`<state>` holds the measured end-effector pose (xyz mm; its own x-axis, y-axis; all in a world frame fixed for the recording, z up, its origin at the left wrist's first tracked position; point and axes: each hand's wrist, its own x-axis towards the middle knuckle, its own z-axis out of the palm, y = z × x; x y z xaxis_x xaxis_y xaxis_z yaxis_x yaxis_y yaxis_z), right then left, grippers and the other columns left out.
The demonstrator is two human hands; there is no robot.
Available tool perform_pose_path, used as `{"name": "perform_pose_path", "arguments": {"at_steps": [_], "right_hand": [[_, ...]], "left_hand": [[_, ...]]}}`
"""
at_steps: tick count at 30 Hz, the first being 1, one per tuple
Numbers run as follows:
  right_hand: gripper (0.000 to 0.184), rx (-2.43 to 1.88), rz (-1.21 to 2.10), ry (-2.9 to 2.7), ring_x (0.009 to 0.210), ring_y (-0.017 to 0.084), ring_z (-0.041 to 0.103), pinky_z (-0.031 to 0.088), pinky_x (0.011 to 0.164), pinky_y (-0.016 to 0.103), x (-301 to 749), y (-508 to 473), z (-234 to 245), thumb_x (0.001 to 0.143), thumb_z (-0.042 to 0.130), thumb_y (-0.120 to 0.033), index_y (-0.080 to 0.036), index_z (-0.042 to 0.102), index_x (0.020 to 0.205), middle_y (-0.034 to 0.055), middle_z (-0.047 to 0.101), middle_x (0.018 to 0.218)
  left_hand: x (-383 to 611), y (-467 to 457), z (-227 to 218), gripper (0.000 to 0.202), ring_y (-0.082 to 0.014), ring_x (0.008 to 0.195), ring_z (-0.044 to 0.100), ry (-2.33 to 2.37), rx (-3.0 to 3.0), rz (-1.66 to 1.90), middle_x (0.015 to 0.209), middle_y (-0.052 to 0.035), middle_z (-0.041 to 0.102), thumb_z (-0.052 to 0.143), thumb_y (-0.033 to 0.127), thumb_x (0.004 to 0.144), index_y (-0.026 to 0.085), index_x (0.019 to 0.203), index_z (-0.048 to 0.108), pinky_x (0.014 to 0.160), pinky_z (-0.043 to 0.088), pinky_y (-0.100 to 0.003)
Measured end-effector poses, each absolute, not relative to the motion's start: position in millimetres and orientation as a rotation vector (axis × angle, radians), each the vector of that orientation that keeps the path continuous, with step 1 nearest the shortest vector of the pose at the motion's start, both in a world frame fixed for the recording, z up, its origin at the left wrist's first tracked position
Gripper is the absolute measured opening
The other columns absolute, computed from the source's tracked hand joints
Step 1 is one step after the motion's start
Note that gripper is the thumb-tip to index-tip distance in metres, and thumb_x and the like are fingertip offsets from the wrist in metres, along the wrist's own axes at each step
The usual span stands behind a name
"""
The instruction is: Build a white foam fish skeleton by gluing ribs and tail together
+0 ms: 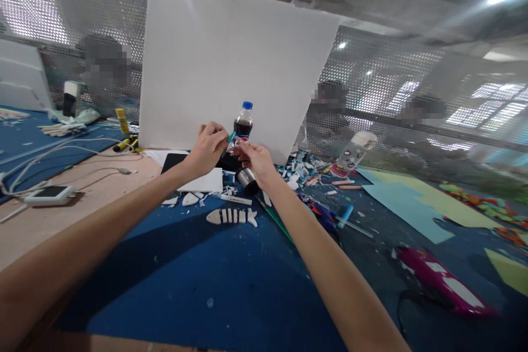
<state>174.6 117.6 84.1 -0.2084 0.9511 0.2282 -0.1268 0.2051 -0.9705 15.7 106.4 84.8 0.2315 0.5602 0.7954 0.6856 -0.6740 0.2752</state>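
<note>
Both of my hands are raised close together in front of a cola bottle point(246, 113) with a blue cap. In my left hand point(209, 146), closed fingers hold a small green piece point(231, 137); its exact kind is unclear. Opposite it, my right hand point(256, 158) is pinched, and what lies between its fingertips is too small to make out. Just under the right hand a spool point(246, 181) rests on its side. Nearer to me on the blue mat point(198, 286) lies a white fish point(231, 216) cut into several separate segments, with a white marker point(236, 198) behind it.
A tall white board point(231, 60) stands behind. Foam scraps point(305, 168) are heaped right of the bottle. A magenta tool point(441, 280) with a cord lies at right, near coloured sheets point(406, 203). Cables and a white device point(50, 194) are at left. People sit beyond the mesh.
</note>
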Motion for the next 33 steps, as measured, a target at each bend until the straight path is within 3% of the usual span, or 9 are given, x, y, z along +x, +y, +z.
{"name": "perform_pose_path", "arguments": {"at_steps": [6, 10, 15, 18, 24, 29, 33], "right_hand": [[0.026, -0.766, 1.147, -1.429, 0.074, 0.013, 0.056, 0.043, 0.059, 0.024, 185.9, 121.8, 88.4, 0.073, 0.058, -0.046, -0.021, 0.064, 0.080, 0.0024, 0.067, 0.090], [0.033, -0.682, 1.112, -1.597, 0.094, 0.018, 0.057, 0.048, 0.077, 0.031, 191.0, 120.2, 91.7, 0.067, 0.066, -0.039, -0.023, 0.061, 0.096, 0.0038, 0.064, 0.106], [0.038, -0.634, 0.972, -1.780, 0.099, 0.020, 0.057, 0.044, 0.092, 0.040, 189.9, 115.4, 91.5, 0.067, 0.070, -0.037, -0.022, 0.058, 0.100, 0.0067, 0.062, 0.113], [0.044, -0.611, 0.989, -1.829, 0.102, 0.021, 0.057, 0.045, 0.091, 0.040, 186.3, 112.4, 90.4, 0.065, 0.073, -0.035, -0.022, 0.056, 0.103, 0.0076, 0.063, 0.110], [0.051, -0.652, 0.986, -1.848, 0.089, 0.018, 0.058, 0.050, 0.080, 0.035, 180.3, 113.2, 84.7, 0.061, 0.075, -0.034, -0.021, 0.051, 0.105, 0.0065, 0.059, 0.100], [0.059, -0.688, 0.941, -1.839, 0.095, 0.019, 0.056, 0.049, 0.082, 0.034, 183.9, 115.5, 81.7, 0.062, 0.077, -0.032, -0.021, 0.048, 0.112, 0.0091, 0.054, 0.111], [0.052, -0.742, 0.901, -1.910, 0.098, 0.019, 0.056, 0.048, 0.084, 0.035, 185.5, 117.5, 79.1, 0.066, 0.074, -0.032, -0.021, 0.049, 0.110, 0.0092, 0.058, 0.112]], "left_hand": [[11.0, 107.3, 91.1, 0.024, -0.0206, 0.096, 0.047, -1.228, -2.365, -1.522, 0.085, -0.0044, 0.053, 0.044, 0.011, 0.090, 0.017, 0.067, 0.048, 0.089, 0.032, -0.038], [8.5, 106.9, 94.2, 0.024, -0.0202, 0.097, 0.046, -1.236, -2.378, -1.582, 0.085, -0.0038, 0.053, 0.045, 0.013, 0.091, 0.018, 0.068, 0.049, 0.090, 0.032, -0.039], [7.8, 107.2, 97.3, 0.023, -0.0204, 0.095, 0.046, -1.285, -2.361, -1.683, 0.089, -0.0046, 0.052, 0.047, 0.013, 0.090, 0.018, 0.067, 0.051, 0.092, 0.033, -0.040], [7.7, 108.1, 99.2, 0.024, -0.0198, 0.092, 0.046, -1.303, -2.368, -1.731, 0.091, -0.0055, 0.051, 0.046, 0.016, 0.090, 0.017, 0.067, 0.052, 0.090, 0.037, -0.039], [6.8, 106.9, 103.1, 0.030, -0.0187, 0.088, 0.047, -1.307, -2.384, -1.786, 0.085, -0.0052, 0.051, 0.042, 0.025, 0.093, 0.018, 0.065, 0.050, 0.084, 0.040, -0.035], [4.0, 105.8, 104.7, 0.031, -0.0199, 0.087, 0.046, -1.328, -2.340, -1.836, 0.081, -0.0056, 0.051, 0.040, 0.027, 0.094, 0.019, 0.066, 0.050, 0.084, 0.040, -0.037], [0.9, 108.1, 105.6, 0.031, -0.0194, 0.086, 0.047, -1.326, -2.318, -1.866, 0.081, -0.0054, 0.052, 0.040, 0.027, 0.094, 0.019, 0.065, 0.051, 0.085, 0.040, -0.037]]}}
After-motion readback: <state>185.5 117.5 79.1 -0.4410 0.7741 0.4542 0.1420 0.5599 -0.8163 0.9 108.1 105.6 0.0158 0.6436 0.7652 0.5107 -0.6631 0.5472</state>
